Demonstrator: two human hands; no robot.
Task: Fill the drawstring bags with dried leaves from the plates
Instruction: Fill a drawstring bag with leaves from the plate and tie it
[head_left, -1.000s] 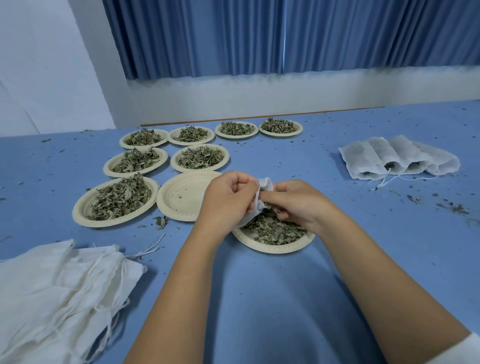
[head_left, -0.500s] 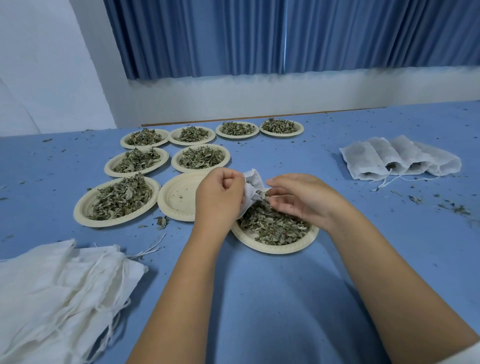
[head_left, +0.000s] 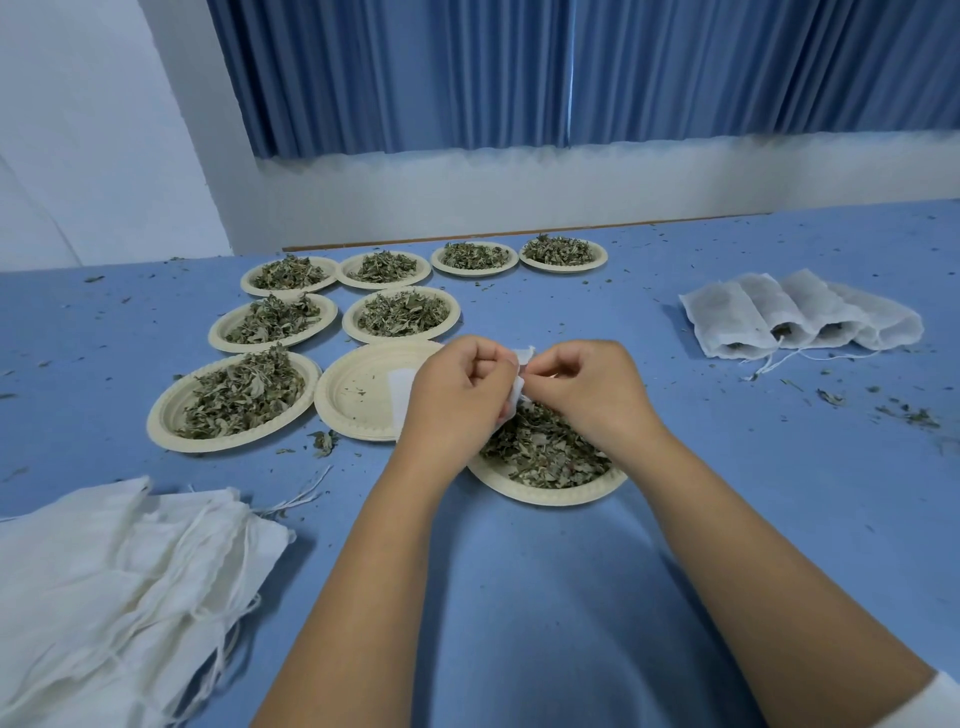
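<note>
Head view: left hand (head_left: 457, 395) and right hand (head_left: 587, 387) both pinch small white bag (head_left: 514, 402) above plate (head_left: 550, 491) of dried leaves (head_left: 540, 452).

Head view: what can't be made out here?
Drawstring bag: mostly hidden by left hand and right hand; fill level unknown.
Right hand's fingers: what they pinch is hidden beneath the hand.
Empty bag pile: cut off by left and bottom edges; count unknown.
Near plate: far rim covered by hands.
</note>
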